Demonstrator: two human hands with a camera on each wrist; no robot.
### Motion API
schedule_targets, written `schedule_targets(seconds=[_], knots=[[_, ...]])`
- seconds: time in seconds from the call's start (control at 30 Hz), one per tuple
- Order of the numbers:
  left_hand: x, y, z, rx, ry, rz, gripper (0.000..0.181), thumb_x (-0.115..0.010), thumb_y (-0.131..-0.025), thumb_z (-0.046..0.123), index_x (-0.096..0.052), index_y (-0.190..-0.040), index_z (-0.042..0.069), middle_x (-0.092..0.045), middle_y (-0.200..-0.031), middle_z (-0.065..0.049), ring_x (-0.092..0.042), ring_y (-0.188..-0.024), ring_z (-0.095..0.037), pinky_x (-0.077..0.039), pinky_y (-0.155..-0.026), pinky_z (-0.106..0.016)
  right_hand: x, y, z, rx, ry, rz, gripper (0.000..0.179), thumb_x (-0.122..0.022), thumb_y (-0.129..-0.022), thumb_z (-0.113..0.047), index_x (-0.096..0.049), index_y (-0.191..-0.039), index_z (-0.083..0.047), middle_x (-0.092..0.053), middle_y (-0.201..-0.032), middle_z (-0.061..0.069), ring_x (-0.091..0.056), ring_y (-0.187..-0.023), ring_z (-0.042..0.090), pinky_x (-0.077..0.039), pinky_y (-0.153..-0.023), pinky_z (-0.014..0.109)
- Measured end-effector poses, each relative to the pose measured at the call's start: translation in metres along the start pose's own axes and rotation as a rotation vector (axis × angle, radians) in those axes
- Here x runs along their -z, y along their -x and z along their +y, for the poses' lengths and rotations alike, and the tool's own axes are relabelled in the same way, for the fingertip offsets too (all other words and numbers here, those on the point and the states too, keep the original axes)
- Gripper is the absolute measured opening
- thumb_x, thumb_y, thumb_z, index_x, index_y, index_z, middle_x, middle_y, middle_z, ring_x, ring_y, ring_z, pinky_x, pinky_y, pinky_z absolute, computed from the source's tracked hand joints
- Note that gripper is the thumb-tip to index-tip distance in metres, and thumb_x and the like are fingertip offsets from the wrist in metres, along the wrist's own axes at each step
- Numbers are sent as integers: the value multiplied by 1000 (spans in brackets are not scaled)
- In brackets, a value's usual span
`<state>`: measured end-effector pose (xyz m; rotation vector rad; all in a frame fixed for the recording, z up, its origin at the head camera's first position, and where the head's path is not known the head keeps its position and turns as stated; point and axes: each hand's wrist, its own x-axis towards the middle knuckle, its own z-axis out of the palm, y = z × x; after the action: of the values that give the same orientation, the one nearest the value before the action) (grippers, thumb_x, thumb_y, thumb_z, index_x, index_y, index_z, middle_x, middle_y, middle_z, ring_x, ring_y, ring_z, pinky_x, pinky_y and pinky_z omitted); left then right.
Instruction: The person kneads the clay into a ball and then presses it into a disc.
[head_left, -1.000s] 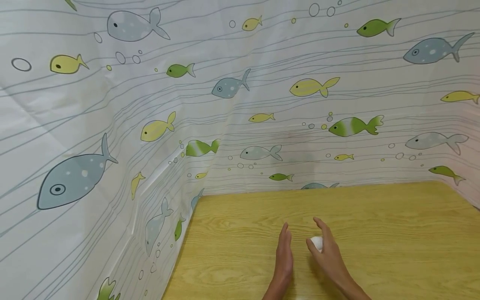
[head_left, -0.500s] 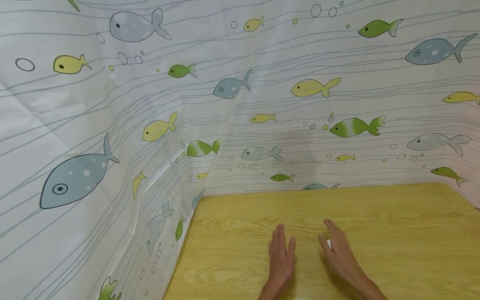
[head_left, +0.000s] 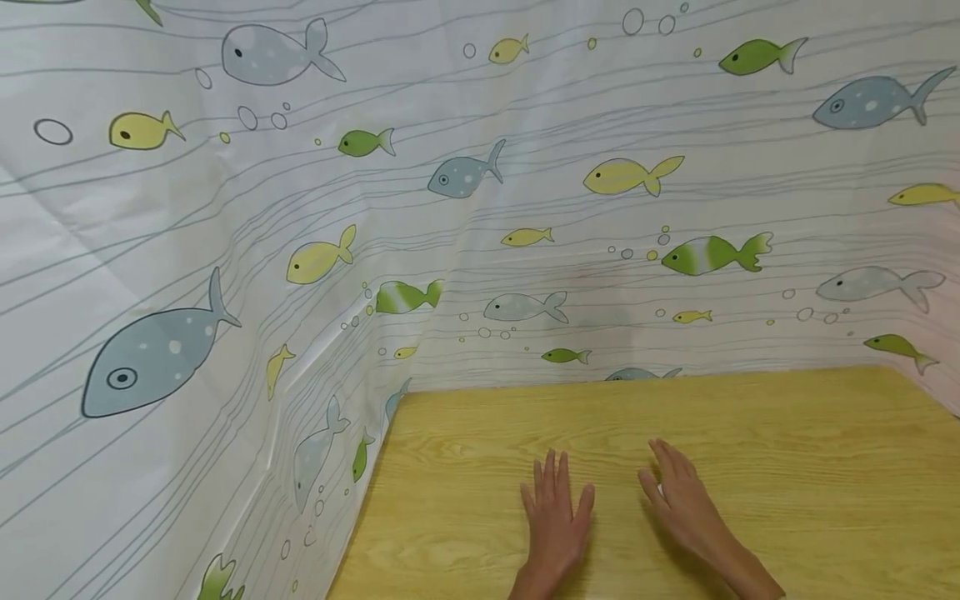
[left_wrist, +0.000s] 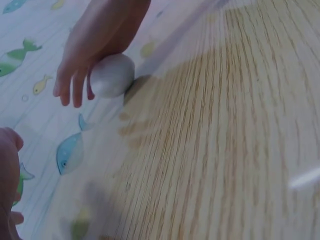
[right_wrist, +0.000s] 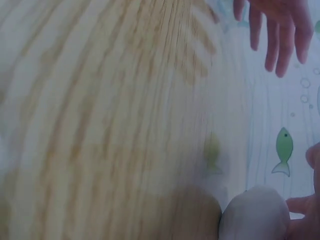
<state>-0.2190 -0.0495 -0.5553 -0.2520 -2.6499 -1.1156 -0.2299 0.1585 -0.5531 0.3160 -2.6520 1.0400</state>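
Note:
A smooth white ball sits on the table against the palm side of my right hand. That hand stands on edge, its fingers extended and loosely bent beside the ball. From the head camera only a white sliver shows between thumb and fingers; in the right wrist view the ball's upper part rises at the bottom edge, with fingertips close by. My left hand is held palm down with its fingers spread, holding nothing. A gap of bare table separates it from the right hand.
The glossy wood-grain table reflects both hands in the wrist views. White sheeting printed with blue, green and yellow fish rises along its left, back and right edges.
The left hand has turned from edge-on to palm down, its fingers spreading. The right hand has shifted right with the ball, which is now mostly hidden in the head view.

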Motion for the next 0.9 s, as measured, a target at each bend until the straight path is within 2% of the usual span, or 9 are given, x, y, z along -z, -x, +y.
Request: schedule_targets(seconds=[0.17,0.23,0.4,0.57,0.7,0.9], knots=[[-1,-5,-5,-45,-65,6,59,-49,-107,40,-42,-155,7,-36,-164,-25,-24,-152,-58,-12,-110,-86,1,-2,3,20,49,-3,61,-46,-110,-33,-35,-153,8,-36,-156,36,-33,-142,58,-33,-108,75],[-1,-6,-7,-39,-71,-3,58,-50,-107,39,-43,-156,10,-36,-164,-24,-24,-152,-58,-11,-110,-85,2,-2,5,16,64,-11,62,-47,-109,-33,-36,-153,9,-37,-156,37,-34,-142,58,-34,-108,74],[-2,-5,-9,12,-108,-81,59,-44,-108,45,-40,-158,15,-32,-168,-19,-19,-157,-51,-5,-115,-84,4,-2,9,-25,75,-77,69,-44,-110,-38,-30,-153,15,-31,-159,39,-30,-146,59,-32,-113,72],[-1,-5,-9,16,-188,-103,60,-42,-107,48,-41,-158,16,-33,-168,-16,-20,-157,-50,-8,-115,-83,6,-5,9,-64,84,-135,76,-38,-111,-43,-24,-154,18,-25,-161,40,-26,-148,59,-30,-115,72],[-2,-5,-11,-3,-224,-81,59,-45,-107,47,-42,-157,16,-35,-167,-15,-23,-156,-50,-11,-114,-84,7,-7,8,-71,111,-134,74,-36,-112,-42,-25,-154,17,-28,-160,41,-30,-146,59,-33,-112,73],[-3,-6,-15,-50,-284,-25,55,-51,-105,43,-47,-154,17,-41,-163,-17,-30,-152,-54,-17,-109,-86,4,-9,7,-35,215,-95,63,-43,-111,-34,-34,-152,12,-43,-153,38,-45,-137,58,-42,-105,72]])
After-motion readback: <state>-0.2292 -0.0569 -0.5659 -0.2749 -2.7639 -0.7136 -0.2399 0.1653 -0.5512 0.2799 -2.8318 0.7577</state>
